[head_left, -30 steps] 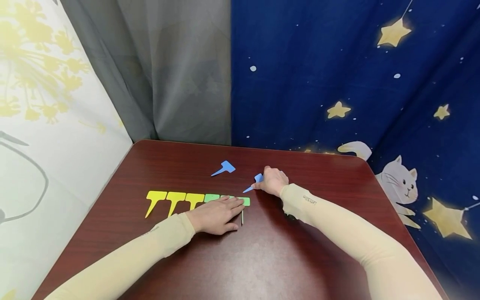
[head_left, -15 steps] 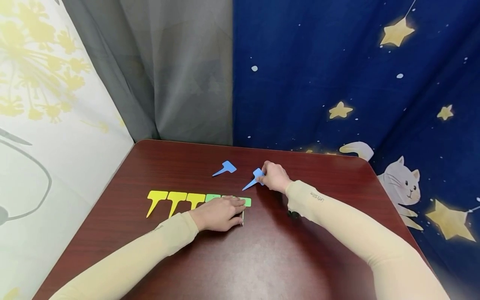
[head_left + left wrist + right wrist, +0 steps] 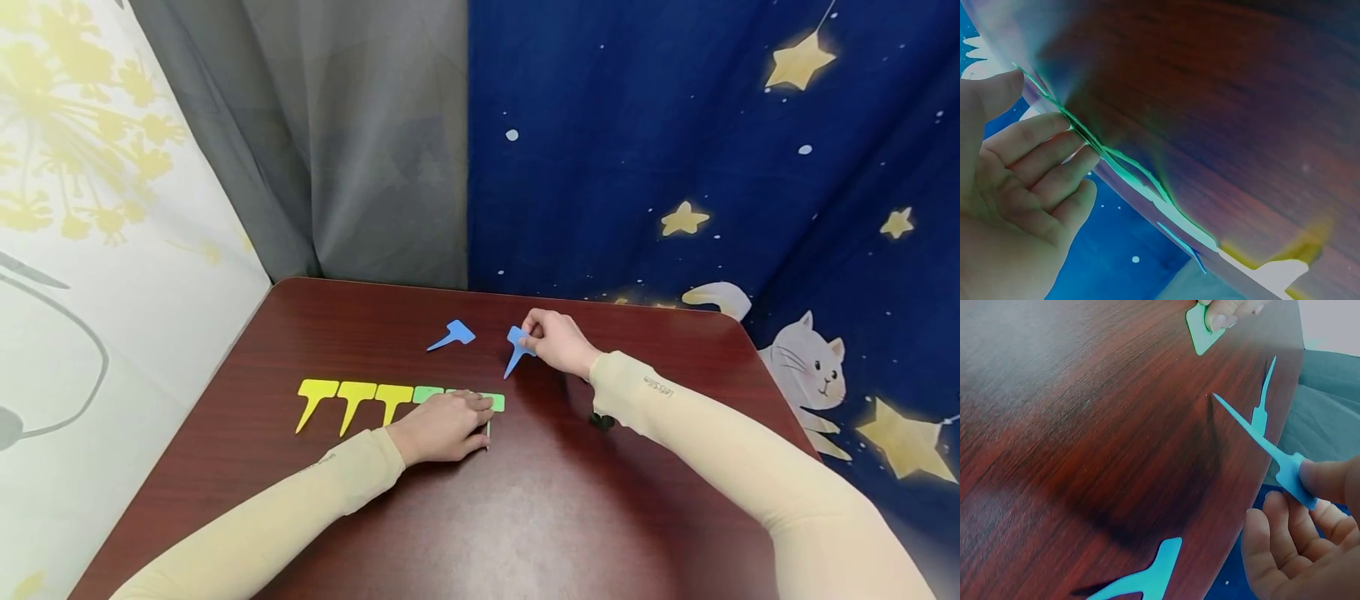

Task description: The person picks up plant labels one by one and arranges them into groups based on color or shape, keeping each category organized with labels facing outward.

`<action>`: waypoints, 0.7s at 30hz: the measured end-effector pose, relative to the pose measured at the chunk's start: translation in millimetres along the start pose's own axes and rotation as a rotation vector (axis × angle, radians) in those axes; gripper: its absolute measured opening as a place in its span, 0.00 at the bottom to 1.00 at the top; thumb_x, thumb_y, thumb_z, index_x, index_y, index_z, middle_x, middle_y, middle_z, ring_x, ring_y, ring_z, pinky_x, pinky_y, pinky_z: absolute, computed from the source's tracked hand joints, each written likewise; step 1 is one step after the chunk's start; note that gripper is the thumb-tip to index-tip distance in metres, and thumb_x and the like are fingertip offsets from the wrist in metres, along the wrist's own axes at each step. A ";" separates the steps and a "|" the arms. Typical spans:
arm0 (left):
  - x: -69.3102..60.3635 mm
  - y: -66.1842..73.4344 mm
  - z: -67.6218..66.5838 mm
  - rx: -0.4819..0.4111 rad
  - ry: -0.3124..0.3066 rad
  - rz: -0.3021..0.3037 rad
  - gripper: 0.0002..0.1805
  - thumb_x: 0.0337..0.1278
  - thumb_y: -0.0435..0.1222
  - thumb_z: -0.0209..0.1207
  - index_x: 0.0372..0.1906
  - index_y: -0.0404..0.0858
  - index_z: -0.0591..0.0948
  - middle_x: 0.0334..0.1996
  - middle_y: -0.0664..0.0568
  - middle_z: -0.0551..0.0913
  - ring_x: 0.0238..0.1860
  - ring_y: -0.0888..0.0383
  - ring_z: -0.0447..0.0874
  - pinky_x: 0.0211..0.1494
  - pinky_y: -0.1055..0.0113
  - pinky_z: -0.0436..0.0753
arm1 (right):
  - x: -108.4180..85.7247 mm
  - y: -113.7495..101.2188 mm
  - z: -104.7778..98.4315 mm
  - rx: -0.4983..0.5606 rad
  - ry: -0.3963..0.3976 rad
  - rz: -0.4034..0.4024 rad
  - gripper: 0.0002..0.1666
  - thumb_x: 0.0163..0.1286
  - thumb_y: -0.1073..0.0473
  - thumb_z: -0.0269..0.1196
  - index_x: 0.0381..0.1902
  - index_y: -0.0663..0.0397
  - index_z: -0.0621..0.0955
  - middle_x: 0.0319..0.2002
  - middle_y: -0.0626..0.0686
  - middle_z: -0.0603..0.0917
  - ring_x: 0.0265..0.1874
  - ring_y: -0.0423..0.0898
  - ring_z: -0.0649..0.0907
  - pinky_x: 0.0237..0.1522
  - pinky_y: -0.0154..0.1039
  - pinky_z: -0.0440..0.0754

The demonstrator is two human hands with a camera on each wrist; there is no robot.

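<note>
In the head view my right hand (image 3: 564, 343) pinches a blue T-shaped plant label (image 3: 514, 354) by its head, above the table. The right wrist view shows its pointed stem aimed at the tabletop. My left hand (image 3: 442, 427) rests over the green plant labels (image 3: 496, 403), its fingers fairly straight and their tips touching them; the hand hides parts of these labels. Left of them lie three yellow plant labels (image 3: 318, 389), stems toward me. Farther back is a second blue label (image 3: 459, 332). Another blue label (image 3: 1160, 569) lies low in the right wrist view.
The dark red wooden table (image 3: 555, 517) has rounded far corners. Behind it hang a grey curtain (image 3: 382, 150) and a blue curtain (image 3: 600, 167) with stars. A white patterned cloth (image 3: 112, 350) borders the left side.
My right hand has lifted the blue label and swung it more upright, moving slightly back and to the right. My left hand stays on the green labels, its thumb drawn slightly in.
</note>
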State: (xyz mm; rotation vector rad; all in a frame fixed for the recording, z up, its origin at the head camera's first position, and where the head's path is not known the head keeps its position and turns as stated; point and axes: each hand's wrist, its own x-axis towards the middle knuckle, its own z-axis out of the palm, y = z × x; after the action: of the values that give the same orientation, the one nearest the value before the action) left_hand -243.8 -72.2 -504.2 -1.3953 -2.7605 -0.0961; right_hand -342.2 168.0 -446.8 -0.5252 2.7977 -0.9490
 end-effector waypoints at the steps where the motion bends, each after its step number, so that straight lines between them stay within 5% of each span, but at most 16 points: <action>1: 0.1 0.1 0.2 0.005 0.004 0.001 0.25 0.68 0.51 0.60 0.60 0.39 0.83 0.64 0.48 0.79 0.65 0.52 0.77 0.66 0.58 0.76 | -1.4 -0.2 -1.3 0.003 -0.014 -0.004 0.06 0.72 0.58 0.66 0.38 0.50 0.79 0.31 0.50 0.82 0.28 0.47 0.79 0.32 0.41 0.77; 10: 0.3 -0.2 1.0 0.010 0.012 0.010 0.25 0.67 0.51 0.62 0.59 0.39 0.84 0.63 0.47 0.79 0.64 0.51 0.78 0.63 0.58 0.78 | -21.8 1.2 0.1 -0.055 -0.132 -0.051 0.06 0.68 0.58 0.70 0.36 0.49 0.82 0.28 0.48 0.82 0.25 0.46 0.78 0.30 0.41 0.77; 21: -1.1 -0.6 -0.6 -0.024 0.027 0.001 0.18 0.69 0.48 0.59 0.54 0.41 0.85 0.63 0.48 0.80 0.63 0.51 0.79 0.63 0.57 0.79 | -39.1 10.9 21.4 -0.174 -0.153 -0.096 0.06 0.67 0.56 0.71 0.36 0.45 0.82 0.25 0.43 0.81 0.22 0.43 0.77 0.26 0.39 0.75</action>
State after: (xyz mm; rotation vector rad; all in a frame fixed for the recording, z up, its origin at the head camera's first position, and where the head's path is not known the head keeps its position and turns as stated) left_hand -243.7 -73.5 -503.6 -1.3903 -2.7461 -0.1476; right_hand -303.7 178.5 -469.6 -0.7280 2.7510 -0.6528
